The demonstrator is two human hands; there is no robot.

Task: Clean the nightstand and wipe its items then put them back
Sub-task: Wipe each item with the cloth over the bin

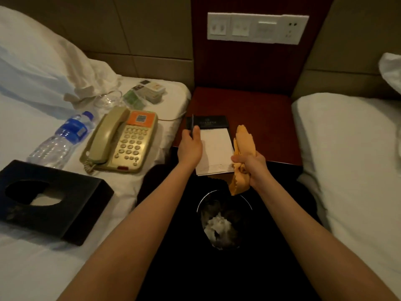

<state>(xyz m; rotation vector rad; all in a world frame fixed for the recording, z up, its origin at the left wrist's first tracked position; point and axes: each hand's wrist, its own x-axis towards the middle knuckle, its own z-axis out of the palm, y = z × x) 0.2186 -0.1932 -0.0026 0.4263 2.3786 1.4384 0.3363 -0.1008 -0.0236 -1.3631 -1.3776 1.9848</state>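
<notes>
Left grip (pixel 191 144): fingers curled, thumb and fingers pinching a thin dark pen (pixel 192 125), which stands nearly upright at the upper left corner of the notepad (pixel 217 148).

Right grip (pixel 249 168): fist closed round the middle of a bunched orange cloth (pixel 244 140). One end sticks up past the notepad's right edge; the other hangs below the fist.

The notepad, white paper in a dark holder, lies flat on the front part of the reddish nightstand tabletop (pixel 260 109), between the two grips.

Items on the left bed (pixel 32 127):
- a beige telephone (pixel 123 140) nearest the nightstand, its cord running toward it
- a water bottle (pixel 63 137) on its side, just beside the telephone
- a black tissue box (pixel 54 203) nearer the camera
- a clear glass piece (pixel 108 99) and a stack of cards (pixel 149 91) behind the telephone

Below the forearms stands a dark bin (pixel 201 203) with crumpled white paper inside. A white switch panel (pixel 256 28) is set in the wall above the nightstand.
</notes>
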